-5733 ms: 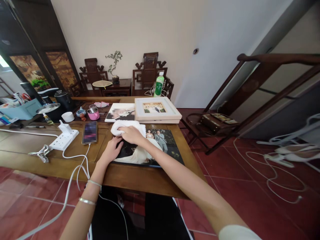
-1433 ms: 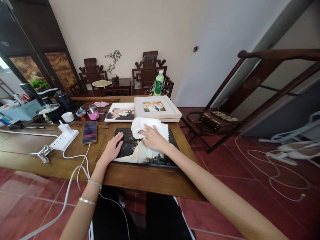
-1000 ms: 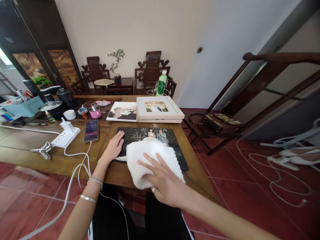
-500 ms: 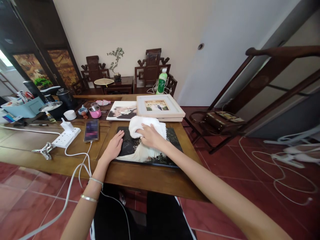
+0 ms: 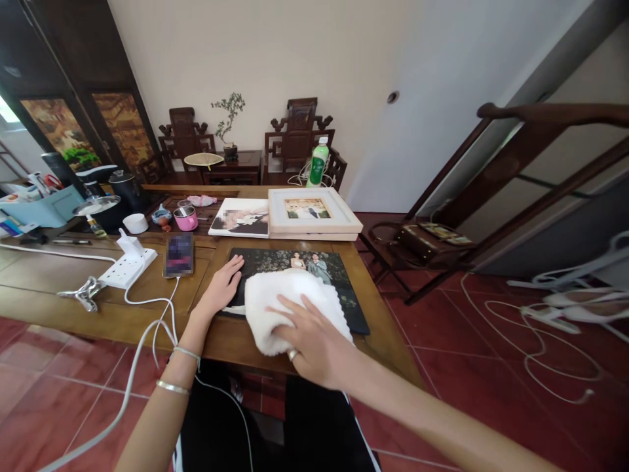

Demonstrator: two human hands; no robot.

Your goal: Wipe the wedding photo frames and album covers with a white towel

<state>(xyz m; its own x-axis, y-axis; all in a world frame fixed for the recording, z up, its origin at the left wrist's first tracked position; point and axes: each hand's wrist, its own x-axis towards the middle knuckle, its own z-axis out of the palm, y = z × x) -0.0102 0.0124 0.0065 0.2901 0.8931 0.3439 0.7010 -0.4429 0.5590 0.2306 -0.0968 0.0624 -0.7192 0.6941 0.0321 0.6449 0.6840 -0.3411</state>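
A dark glossy wedding photo panel (image 5: 339,282) lies flat near the front edge of the wooden table (image 5: 59,288). My left hand (image 5: 222,287) rests on the panel's left edge, fingers stretched flat. My right hand (image 5: 314,337) presses a folded white towel (image 5: 280,301) onto the near part of the panel, fingers spread over the cloth. The towel hides the lower middle of the picture.
Behind the panel lie a white framed photo (image 5: 312,211) on a stack and a frameless print (image 5: 240,217). A phone (image 5: 178,255), a white power strip (image 5: 126,267) with cables, a metal clip (image 5: 81,293), a pink cup (image 5: 185,217) and a green bottle (image 5: 317,162) stand around.
My right hand has drawn the towel from the far part of the panel back to its near edge. The left hand has stayed in place.
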